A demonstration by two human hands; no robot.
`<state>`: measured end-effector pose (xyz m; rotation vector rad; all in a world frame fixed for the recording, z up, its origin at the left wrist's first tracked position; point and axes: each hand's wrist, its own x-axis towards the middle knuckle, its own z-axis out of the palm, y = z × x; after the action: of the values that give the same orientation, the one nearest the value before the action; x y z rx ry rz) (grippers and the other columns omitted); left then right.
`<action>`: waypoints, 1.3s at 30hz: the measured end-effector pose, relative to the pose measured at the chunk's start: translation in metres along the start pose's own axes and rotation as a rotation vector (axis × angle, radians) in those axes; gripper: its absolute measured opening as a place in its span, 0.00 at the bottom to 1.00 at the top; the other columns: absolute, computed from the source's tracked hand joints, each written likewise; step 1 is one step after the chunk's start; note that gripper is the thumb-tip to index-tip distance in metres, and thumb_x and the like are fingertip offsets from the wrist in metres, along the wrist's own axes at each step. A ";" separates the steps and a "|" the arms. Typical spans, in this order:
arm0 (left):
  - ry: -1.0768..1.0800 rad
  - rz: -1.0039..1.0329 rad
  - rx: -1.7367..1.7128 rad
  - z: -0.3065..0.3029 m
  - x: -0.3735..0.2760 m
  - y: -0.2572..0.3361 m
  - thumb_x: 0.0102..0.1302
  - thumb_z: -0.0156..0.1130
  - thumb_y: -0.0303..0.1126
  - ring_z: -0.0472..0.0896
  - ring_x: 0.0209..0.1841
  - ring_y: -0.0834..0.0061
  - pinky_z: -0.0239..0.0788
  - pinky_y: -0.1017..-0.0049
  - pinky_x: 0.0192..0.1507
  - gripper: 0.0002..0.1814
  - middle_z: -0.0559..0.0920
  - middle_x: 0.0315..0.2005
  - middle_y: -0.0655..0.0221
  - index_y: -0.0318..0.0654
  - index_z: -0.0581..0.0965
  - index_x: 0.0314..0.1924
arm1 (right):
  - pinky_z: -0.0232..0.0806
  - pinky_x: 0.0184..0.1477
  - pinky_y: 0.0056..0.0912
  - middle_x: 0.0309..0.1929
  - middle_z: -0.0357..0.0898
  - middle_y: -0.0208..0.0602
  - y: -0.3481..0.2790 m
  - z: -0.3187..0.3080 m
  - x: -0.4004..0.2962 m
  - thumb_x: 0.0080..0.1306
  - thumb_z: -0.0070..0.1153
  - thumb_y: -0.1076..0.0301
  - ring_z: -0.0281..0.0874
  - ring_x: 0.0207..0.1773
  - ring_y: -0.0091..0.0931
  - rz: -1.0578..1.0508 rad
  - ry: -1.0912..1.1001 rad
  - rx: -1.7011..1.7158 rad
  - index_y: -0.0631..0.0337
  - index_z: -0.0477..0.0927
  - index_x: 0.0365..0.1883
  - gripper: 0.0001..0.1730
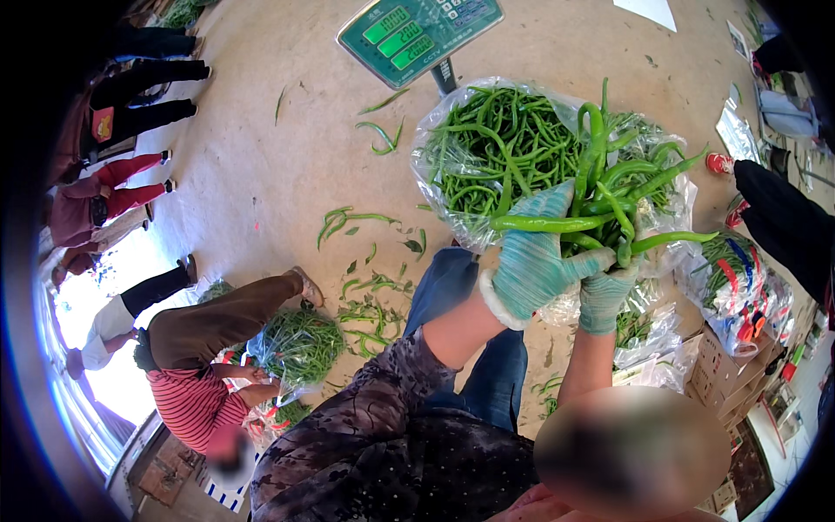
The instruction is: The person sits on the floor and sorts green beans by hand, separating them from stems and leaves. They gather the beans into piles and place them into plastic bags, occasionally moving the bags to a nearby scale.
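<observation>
Both of my hands wear striped teal knit gloves and grip one bunch of long green peppers [607,202] together. My left hand [535,254] wraps the bunch from the left, its thumb pointing right across the stems. Close against it, my right hand [607,297] clasps the lower end, with its fingers partly hidden. The peppers fan upward and to the right, one sticking out leftward over my left glove. Just beyond my hands a clear plastic bag [424,156] stands wide at the mouth, full of thin green peppers [515,143]. The bunch covers part of the bag's right side.
A scale's lit display [417,36] rises behind the bag. Loose peppers [372,313] and leaves litter the floor left of my legs. A person in a striped shirt [196,398] bends over another pepper bag [300,346]. To the right are a taped bag [737,280] and cardboard boxes [724,365].
</observation>
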<state>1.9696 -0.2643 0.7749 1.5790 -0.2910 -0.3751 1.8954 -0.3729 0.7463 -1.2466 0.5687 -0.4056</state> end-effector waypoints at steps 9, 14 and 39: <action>-0.098 0.002 0.051 0.025 -0.023 0.007 0.50 0.75 0.33 0.76 0.50 0.73 0.72 0.73 0.50 0.40 0.76 0.50 0.60 0.28 0.66 0.60 | 0.67 0.61 0.36 0.61 0.66 0.40 -0.009 -0.030 -0.018 0.51 0.71 0.71 0.69 0.61 0.31 -0.012 0.033 -0.119 0.61 0.57 0.67 0.48; -0.285 -0.219 -0.201 0.067 -0.041 -0.005 0.52 0.73 0.27 0.76 0.51 0.73 0.72 0.74 0.52 0.41 0.75 0.51 0.62 0.29 0.61 0.63 | 0.65 0.62 0.34 0.60 0.68 0.39 -0.010 -0.067 -0.042 0.52 0.68 0.78 0.69 0.61 0.31 -0.052 0.121 -0.018 0.63 0.57 0.67 0.46; -0.371 -0.257 0.642 0.335 -0.183 -0.436 0.55 0.68 0.38 0.70 0.58 0.55 0.60 0.65 0.62 0.36 0.74 0.52 0.51 0.35 0.67 0.61 | 0.69 0.52 0.29 0.52 0.76 0.44 0.355 -0.476 -0.074 0.55 0.58 0.82 0.76 0.51 0.28 0.501 0.114 -0.644 0.64 0.60 0.66 0.38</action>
<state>1.6458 -0.4759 0.3433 2.1834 -0.5325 -0.8387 1.5419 -0.5965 0.3185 -1.6289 1.1344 0.1501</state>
